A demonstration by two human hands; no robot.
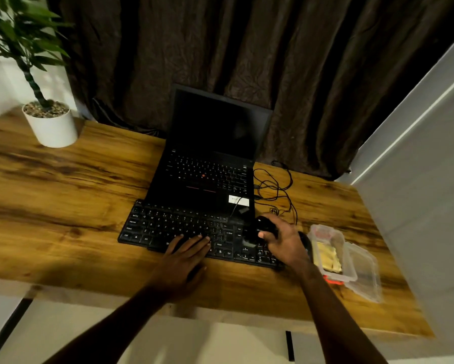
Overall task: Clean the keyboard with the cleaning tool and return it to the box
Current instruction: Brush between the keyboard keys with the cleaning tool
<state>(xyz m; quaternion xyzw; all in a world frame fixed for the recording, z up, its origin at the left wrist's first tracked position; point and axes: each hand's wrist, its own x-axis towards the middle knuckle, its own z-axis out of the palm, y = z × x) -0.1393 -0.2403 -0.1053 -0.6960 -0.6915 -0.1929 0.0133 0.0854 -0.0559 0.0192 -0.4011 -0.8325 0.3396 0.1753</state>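
A black keyboard [168, 227] lies on the wooden desk [63, 195] in front of a laptop. My left hand [186, 256] rests flat on the keyboard's front edge, fingers spread over the keys. My right hand [286, 240] grips a black cleaning tool [260, 229] upright, its lower end touching the keyboard's right part. A clear plastic box [330, 253] with a yellow cloth inside stands open right of the keyboard, its lid [365, 274] lying beside it.
An open black laptop [210, 158] with a dark screen stands behind the keyboard. Tangled black cables [275, 190] lie to its right. A potted plant [50, 124] stands at the desk's far left. A dark curtain hangs behind; a pale wall is at the right.
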